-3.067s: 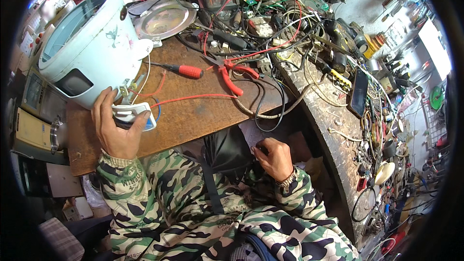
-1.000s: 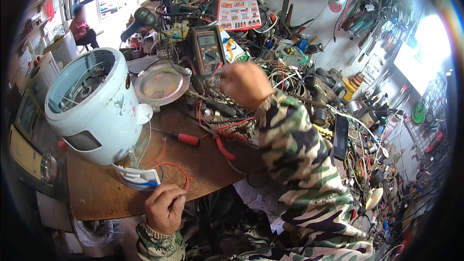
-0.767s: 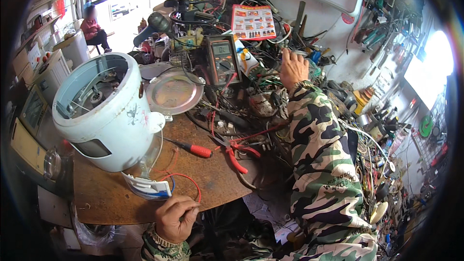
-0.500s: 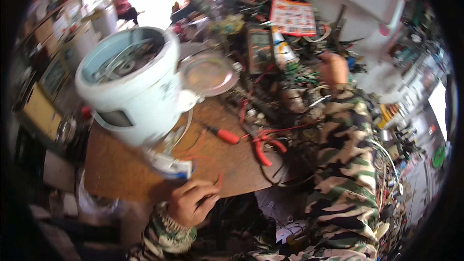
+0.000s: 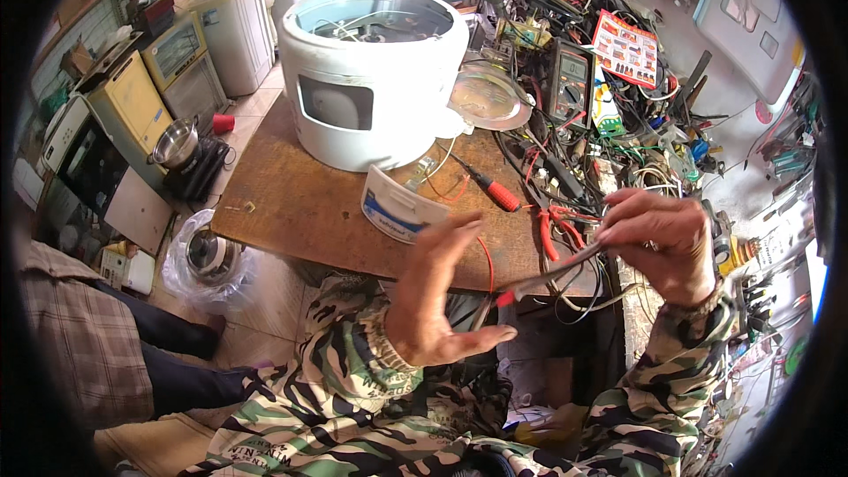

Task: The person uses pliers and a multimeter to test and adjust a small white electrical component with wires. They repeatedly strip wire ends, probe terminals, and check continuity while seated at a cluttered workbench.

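Note:
In front of the table edge, my left hand (image 5: 433,300) is open, thumb and fingers apart, with nothing seen between them. My right hand (image 5: 662,238) pinches a thin dark metal tool (image 5: 556,272) resembling tweezers. It points left toward my left thumb, and a small red piece (image 5: 505,299) shows at its tip. A red wire (image 5: 489,261) runs down past the table edge between my hands. Close to my left fingertips lies a curved white and blue panel (image 5: 397,205). Behind it stands a white rice cooker body (image 5: 371,106), its top uncovered and its front window empty.
A red-handled screwdriver (image 5: 499,193) and red-handled pliers (image 5: 549,231) lie on the wooden table (image 5: 274,185). A multimeter (image 5: 571,79) rests among tangled wires and parts to the right. A round metal lid (image 5: 490,99) sits behind. Someone in plaid (image 5: 84,327) stands at my left.
My right hand has come from the far clutter to the front edge, now holding the tool. My left hand has opened from a pinch. The view has swung left, bringing a person in plaid into sight.

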Available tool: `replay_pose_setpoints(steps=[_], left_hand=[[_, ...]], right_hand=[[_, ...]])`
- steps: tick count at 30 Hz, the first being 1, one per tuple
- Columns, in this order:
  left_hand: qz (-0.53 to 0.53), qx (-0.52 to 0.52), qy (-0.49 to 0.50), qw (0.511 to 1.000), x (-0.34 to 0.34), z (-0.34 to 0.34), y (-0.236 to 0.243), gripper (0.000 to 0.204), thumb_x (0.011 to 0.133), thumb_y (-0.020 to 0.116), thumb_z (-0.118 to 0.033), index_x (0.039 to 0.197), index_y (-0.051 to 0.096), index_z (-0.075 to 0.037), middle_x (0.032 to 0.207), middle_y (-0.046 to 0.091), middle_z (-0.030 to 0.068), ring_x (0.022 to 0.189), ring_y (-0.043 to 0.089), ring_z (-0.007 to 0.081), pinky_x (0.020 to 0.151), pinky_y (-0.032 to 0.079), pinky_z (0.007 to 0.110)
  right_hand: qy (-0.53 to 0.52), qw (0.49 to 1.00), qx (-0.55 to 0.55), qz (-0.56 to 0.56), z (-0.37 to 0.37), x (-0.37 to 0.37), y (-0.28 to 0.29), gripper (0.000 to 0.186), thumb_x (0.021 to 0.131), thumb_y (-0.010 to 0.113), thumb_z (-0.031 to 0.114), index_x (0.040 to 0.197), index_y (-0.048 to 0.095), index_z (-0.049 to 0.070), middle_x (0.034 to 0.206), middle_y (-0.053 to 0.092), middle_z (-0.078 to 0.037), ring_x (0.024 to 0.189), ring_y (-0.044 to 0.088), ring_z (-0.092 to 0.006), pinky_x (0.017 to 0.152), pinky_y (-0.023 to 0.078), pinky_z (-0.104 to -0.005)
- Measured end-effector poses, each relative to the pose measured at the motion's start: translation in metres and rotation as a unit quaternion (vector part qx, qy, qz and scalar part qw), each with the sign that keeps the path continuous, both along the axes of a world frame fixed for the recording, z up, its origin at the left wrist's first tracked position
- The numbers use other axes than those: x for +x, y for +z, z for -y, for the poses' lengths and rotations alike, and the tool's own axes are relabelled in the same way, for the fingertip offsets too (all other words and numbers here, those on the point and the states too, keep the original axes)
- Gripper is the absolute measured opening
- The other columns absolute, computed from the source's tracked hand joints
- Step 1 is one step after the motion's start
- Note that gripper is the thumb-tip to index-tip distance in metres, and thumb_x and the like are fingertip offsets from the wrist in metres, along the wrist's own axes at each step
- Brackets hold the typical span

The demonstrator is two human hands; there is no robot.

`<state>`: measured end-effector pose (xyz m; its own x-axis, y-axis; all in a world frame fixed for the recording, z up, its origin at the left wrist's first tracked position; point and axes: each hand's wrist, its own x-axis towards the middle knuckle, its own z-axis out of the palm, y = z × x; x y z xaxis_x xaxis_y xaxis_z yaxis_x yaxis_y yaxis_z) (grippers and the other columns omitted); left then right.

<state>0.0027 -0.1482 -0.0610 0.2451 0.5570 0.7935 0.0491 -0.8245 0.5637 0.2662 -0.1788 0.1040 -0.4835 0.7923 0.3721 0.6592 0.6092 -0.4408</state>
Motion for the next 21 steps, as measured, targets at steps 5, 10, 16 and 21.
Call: replay_pose_setpoints(steps=[5, 10, 16, 21], left_hand=[[-0.003, -0.351, -0.284, 0.892, 0.007, 0.025, 0.000, 0.051, 0.094, 0.075, -0.018, 0.136, 0.055, 0.003, 0.119, 0.068, 0.0147, 0.111, 0.066, 0.0243, 0.096, 0.052, 0.034], [0.134, -0.503, -0.419, 0.744, -0.007, 0.027, -0.020, 0.026, 0.106, 0.060, -0.019, 0.122, 0.063, 0.001, 0.082, 0.062, -0.0013, 0.067, 0.053, 0.0040, 0.061, 0.045, 0.022], [0.136, -0.497, -0.353, 0.781, -0.017, 0.023, -0.011, 0.029, 0.105, 0.060, -0.019, 0.127, 0.062, 0.001, 0.084, 0.059, -0.0041, 0.064, 0.046, 0.0019, 0.055, 0.035, 0.018], [0.214, -0.479, -0.354, 0.774, -0.016, 0.021, -0.024, 0.025, 0.104, 0.062, -0.018, 0.119, 0.064, 0.001, 0.079, 0.061, 0.0030, 0.054, 0.041, 0.0045, 0.047, 0.029, 0.021]], right_hand=[[0.035, 0.998, -0.027, -0.046, -0.003, -0.016, -0.013, 0.018, 0.081, 0.080, -0.004, 0.098, 0.077, 0.002, 0.096, 0.074, -0.012, 0.094, 0.073, -0.0267, 0.091, 0.056, -0.0380], [0.002, 0.998, -0.047, -0.036, -0.009, -0.016, -0.015, 0.017, 0.081, 0.079, -0.003, 0.097, 0.078, 0.003, 0.098, 0.075, -0.012, 0.092, 0.073, -0.0236, 0.082, 0.057, -0.0323], [0.053, 0.991, -0.120, -0.020, -0.015, -0.020, -0.014, 0.016, 0.080, 0.078, -0.003, 0.096, 0.076, -0.001, 0.094, 0.074, -0.012, 0.089, 0.073, -0.0237, 0.080, 0.056, -0.0333], [0.023, 0.999, 0.034, -0.016, -0.019, -0.042, -0.022, 0.014, 0.079, 0.079, -0.003, 0.091, 0.075, -0.001, 0.087, 0.072, -0.012, 0.086, 0.071, -0.0272, 0.084, 0.055, -0.0370]])
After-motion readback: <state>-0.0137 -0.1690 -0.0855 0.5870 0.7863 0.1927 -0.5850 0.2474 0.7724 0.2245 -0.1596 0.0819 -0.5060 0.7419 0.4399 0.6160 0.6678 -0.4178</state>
